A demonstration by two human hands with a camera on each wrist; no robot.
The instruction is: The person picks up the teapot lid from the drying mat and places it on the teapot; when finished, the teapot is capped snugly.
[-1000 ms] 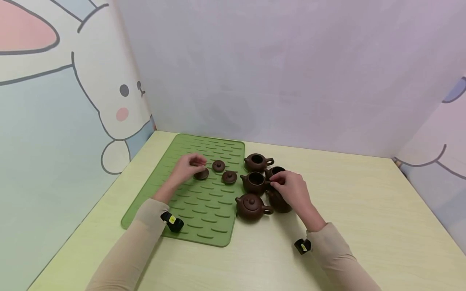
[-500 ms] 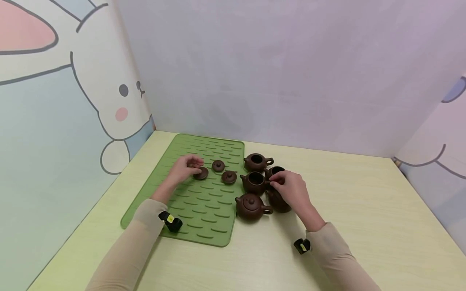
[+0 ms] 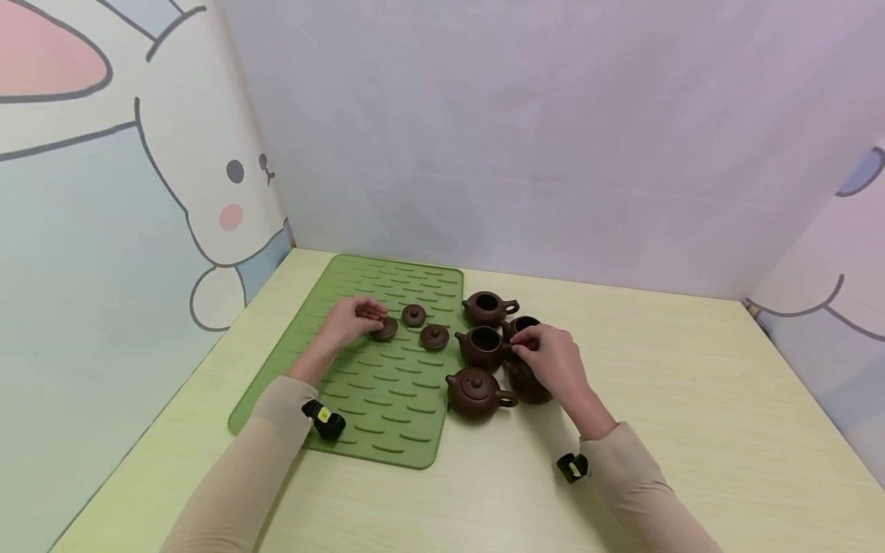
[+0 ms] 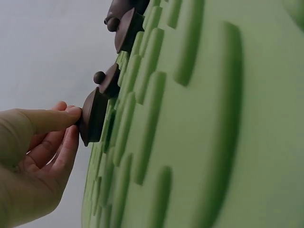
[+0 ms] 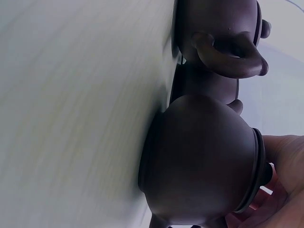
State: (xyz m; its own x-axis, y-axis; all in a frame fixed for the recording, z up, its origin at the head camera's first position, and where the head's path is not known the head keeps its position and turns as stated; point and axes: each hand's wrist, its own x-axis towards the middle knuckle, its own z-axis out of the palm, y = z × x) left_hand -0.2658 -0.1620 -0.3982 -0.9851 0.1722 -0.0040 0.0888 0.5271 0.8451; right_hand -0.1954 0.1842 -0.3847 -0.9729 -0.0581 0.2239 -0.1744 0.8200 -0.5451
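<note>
My left hand (image 3: 349, 321) pinches the knob of a dark brown teapot lid (image 4: 94, 116) between thumb and fingers, and the lid tilts over the green mat (image 3: 387, 399). Two more lids lie on the mat to its right, a small lid (image 3: 413, 315) and a wider lid (image 3: 434, 336). My right hand (image 3: 553, 357) is over a lidded brown teapot (image 5: 199, 161), its thumb and fingertips close together near the handle of an uncovered teapot (image 3: 477, 355). The lid hides those fingertips in the right wrist view, so what they touch is unclear.
Another lidded teapot (image 3: 475, 395) stands at the front by the mat's right edge. Behind are two uncovered teapots, the far one (image 3: 486, 309) and one (image 3: 520, 326) partly covered by my right hand. The pots stand close together on the pale wooden table (image 3: 691, 384).
My left thumb and fingers have closed on the lid's knob. The lid has tilted and shifted slightly to the right. My right hand stays in place.
</note>
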